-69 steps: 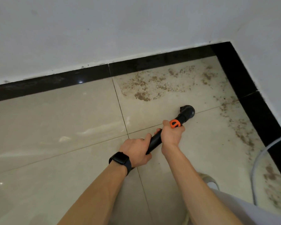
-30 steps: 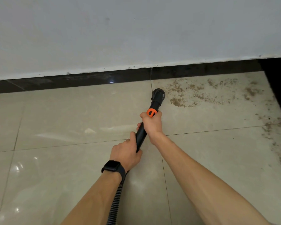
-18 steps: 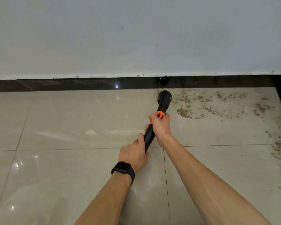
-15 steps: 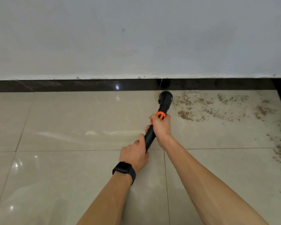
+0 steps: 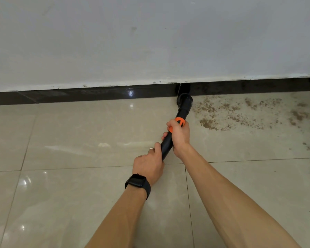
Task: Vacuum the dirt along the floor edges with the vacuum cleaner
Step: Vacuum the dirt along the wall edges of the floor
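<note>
While the right hand [image 5: 179,136] grips the black plastic vacuum tube [image 5: 183,111] at its orange collar [image 5: 179,121] and the left hand [image 5: 149,163] clasps it lower down, the tube's rounded nozzle [image 5: 185,100] sits at the foot of the glossy black skirting [image 5: 97,94]. Brown crumbly dirt [image 5: 240,113] lies scattered on the beige tiled floor [image 5: 79,140] just right of the nozzle.

black skirting [image 5: 97,94] ahead, bare floor [image 5: 70,140] leftward

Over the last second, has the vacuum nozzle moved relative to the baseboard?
Yes. The nozzle has pushed forward, up to the black baseboard, left of the dirt.
</note>
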Tool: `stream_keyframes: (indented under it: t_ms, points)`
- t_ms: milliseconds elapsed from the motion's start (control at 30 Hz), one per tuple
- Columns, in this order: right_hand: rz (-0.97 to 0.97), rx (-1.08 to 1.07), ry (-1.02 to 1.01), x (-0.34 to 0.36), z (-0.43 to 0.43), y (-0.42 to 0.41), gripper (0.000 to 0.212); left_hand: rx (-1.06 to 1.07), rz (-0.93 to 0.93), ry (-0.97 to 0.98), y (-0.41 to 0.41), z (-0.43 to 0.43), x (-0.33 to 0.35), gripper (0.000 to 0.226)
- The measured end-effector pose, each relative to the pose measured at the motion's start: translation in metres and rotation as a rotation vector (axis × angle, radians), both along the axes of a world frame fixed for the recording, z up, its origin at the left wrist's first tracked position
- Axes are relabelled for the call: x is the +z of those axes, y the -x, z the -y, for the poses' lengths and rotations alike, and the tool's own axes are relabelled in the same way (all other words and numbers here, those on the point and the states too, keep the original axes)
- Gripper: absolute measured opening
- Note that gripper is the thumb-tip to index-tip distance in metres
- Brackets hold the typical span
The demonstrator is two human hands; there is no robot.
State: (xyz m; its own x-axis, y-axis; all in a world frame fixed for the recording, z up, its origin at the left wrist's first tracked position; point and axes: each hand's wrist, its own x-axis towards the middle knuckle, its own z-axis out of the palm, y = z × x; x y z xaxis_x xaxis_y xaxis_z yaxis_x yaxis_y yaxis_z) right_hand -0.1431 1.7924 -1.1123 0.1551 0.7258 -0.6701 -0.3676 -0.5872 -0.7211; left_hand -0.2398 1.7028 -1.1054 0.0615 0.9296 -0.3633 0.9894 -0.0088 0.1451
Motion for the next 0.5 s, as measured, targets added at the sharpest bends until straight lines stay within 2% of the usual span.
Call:
stream_keyframes:
  t_ms: [200,333,500]
  points:
    - [-0.063,0.095,0.038,0.004,0.004,0.037,0.038,0.07,0.019,0.011,0.039,0.011,0.003,0.031]
    - [-0.031,0.181,0.045,0.006,0.011,0.057,0.042,0.113,0.094,0.036,0.061,0.021,0.004,0.031]
    - [0.052,0.121,0.092,0.004,0.031,0.055,0.039,0.057,0.136,0.088,0.065,0.03,0.007,0.035]
